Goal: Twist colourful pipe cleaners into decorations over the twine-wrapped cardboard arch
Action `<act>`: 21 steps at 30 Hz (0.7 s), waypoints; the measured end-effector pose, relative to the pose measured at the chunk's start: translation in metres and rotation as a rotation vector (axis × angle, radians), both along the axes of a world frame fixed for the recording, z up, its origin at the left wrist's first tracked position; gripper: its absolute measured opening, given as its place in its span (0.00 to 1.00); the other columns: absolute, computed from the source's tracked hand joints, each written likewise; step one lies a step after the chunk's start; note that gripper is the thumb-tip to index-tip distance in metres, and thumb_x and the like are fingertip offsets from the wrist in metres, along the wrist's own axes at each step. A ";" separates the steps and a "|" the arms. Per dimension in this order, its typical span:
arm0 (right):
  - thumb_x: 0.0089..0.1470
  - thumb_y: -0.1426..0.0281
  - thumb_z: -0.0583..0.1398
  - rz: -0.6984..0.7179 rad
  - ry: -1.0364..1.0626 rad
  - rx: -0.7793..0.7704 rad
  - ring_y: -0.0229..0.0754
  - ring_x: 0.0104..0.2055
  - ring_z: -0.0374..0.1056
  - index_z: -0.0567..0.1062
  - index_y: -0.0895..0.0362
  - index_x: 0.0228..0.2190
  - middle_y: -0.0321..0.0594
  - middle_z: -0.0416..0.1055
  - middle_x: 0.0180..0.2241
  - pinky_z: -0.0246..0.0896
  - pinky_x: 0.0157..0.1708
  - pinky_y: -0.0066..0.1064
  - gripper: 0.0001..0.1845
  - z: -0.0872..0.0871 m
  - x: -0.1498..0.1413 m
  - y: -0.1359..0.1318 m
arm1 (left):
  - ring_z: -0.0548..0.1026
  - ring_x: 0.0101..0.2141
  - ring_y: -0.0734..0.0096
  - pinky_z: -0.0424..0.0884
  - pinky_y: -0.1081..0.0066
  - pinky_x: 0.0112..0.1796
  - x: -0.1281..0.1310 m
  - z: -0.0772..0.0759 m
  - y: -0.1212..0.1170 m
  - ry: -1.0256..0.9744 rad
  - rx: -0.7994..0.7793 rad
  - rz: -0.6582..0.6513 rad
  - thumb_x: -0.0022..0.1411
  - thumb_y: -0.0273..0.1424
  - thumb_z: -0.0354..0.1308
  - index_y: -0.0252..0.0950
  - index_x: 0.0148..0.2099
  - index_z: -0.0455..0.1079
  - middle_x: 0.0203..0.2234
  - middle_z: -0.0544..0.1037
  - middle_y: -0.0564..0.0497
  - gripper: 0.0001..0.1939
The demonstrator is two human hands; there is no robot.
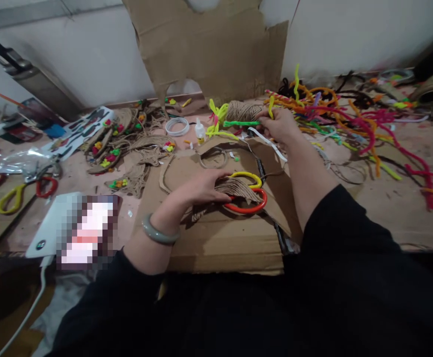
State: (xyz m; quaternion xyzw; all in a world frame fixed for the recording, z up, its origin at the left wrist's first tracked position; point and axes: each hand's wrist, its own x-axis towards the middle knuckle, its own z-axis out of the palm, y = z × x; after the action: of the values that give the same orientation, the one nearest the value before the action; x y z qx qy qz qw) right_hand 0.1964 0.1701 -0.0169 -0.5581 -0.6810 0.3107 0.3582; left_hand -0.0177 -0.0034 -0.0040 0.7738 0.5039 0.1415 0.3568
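Held in my left hand [205, 191] is a piece wrapped in rows of brown twine [238, 189], its fingers closed along the left end. Right beside this twine-wrapped piece are scissors with a yellow handle loop [256, 178] and a red handle loop [264, 201]; their blades are hidden. Farther out, my right hand [281, 128] pinches a green pipe cleaner [241, 124] by its right end. A ball of twine [244, 111] and yellow pipe cleaners [218, 113] lie just behind it. Under both hands is a cardboard sheet [216, 248].
Tangled coloured pipe cleaners [361, 119] spread over the right side. Twine-wrapped pieces with coloured bits [106, 148] lie left of the cardboard. Nearby are a small glue bottle [200, 130], a roll of white tape [177, 127], another pair of scissors [13, 198] and a phone [90, 228].
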 end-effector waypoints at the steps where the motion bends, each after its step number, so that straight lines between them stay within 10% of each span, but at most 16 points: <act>1: 0.58 0.75 0.54 -0.012 0.008 0.001 0.32 0.21 0.61 0.75 0.60 0.44 0.39 0.71 0.27 0.59 0.23 0.26 0.14 0.001 0.000 0.000 | 0.74 0.50 0.57 0.68 0.59 0.52 -0.001 0.001 -0.001 0.026 0.007 -0.014 0.52 0.35 0.65 0.37 0.58 0.68 0.51 0.76 0.43 0.30; 11: 0.59 0.72 0.55 0.034 -0.002 0.070 0.34 0.22 0.66 0.75 0.60 0.42 0.39 0.72 0.25 0.62 0.24 0.28 0.12 0.010 0.014 -0.014 | 0.77 0.40 0.66 0.73 0.64 0.42 -0.031 0.016 0.006 -0.461 0.022 0.354 0.53 0.35 0.62 0.33 0.59 0.65 0.41 0.77 0.45 0.31; 21: 0.58 0.66 0.56 0.040 -0.534 -0.016 0.39 0.24 0.66 0.78 0.59 0.38 0.37 0.70 0.22 0.58 0.28 0.31 0.13 0.022 0.063 -0.059 | 0.77 0.41 0.64 0.72 0.62 0.44 -0.006 0.008 -0.001 -0.265 -0.038 0.104 0.52 0.34 0.62 0.32 0.53 0.70 0.42 0.79 0.44 0.25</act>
State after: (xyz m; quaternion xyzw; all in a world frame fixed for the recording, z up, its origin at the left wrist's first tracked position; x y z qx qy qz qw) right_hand 0.2596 0.1110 0.0054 -0.6097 -0.7596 0.1648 0.1551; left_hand -0.0239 -0.0049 0.0037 0.7142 0.4943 0.2510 0.4272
